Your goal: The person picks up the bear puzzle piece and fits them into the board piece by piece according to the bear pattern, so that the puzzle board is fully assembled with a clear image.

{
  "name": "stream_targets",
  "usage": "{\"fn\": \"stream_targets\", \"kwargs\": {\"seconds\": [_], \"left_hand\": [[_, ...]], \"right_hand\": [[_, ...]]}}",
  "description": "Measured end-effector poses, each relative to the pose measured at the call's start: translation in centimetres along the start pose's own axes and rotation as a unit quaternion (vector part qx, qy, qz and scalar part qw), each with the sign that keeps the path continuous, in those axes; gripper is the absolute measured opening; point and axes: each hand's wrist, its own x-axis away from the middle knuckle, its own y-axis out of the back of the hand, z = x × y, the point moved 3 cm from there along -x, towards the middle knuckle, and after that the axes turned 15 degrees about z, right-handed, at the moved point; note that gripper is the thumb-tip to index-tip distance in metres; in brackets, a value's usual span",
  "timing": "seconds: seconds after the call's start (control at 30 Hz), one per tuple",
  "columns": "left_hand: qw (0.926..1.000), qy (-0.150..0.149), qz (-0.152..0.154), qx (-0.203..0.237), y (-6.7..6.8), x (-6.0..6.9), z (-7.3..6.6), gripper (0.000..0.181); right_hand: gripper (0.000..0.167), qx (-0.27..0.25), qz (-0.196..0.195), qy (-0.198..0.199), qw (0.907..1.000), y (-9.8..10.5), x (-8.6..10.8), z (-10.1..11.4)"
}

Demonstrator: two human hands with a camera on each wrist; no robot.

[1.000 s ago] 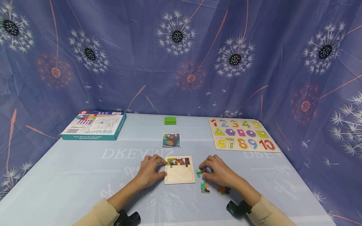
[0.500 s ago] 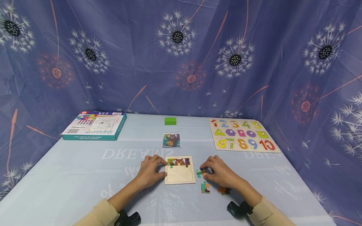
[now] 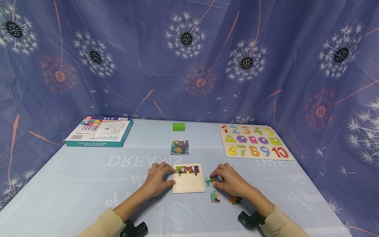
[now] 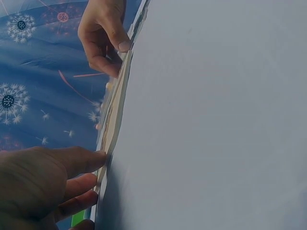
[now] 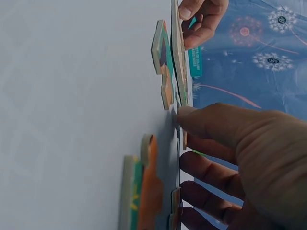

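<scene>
A square wooden puzzle tray (image 3: 188, 184) lies flat in front of me, its top row filled with bear-picture pieces and bare wood below. My left hand (image 3: 158, 180) rests against the tray's left edge, thumb low and fingertips higher up. Just right of the tray, my right hand (image 3: 229, 180) has thumb and fingers at a green-and-orange jigsaw piece (image 3: 208, 181), partly covered by them. Nearer me lies a teal jigsaw piece (image 3: 214, 197) with orange and brown. Brown-orange jigsaw pieces (image 3: 234, 199) lie partly under the right wrist. Thumb contact is hidden in the right wrist view.
Behind the tray lies a bear picture card (image 3: 179, 147), with a green block (image 3: 179, 127) farther back. A wooden number board (image 3: 254, 141) lies at back right; a flat teal-edged box (image 3: 99, 132) sits at back left. A dandelion-print curtain (image 3: 189, 65) hangs behind the table.
The right hand has shifted very slightly right beside the jigsaw piece. The left hand, tray and loose pieces stay in place.
</scene>
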Motion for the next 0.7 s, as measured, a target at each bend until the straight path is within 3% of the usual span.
{"fn": "stream_targets", "kwargs": {"seconds": [0.3, 0.7], "left_hand": [[1.0, 0.0, 0.0, 0.002, 0.1, 0.1, -0.1, 0.026], [1.0, 0.002, 0.003, 0.004, 0.0, 0.1, -0.1, 0.026]], "right_hand": [[0.026, 0.002, -0.009, 0.0, 1.0, 0.3, -0.1, 0.9], [0.026, 0.014, -0.054, 0.03, 0.998, 0.8, -1.3, 3.5]]}}
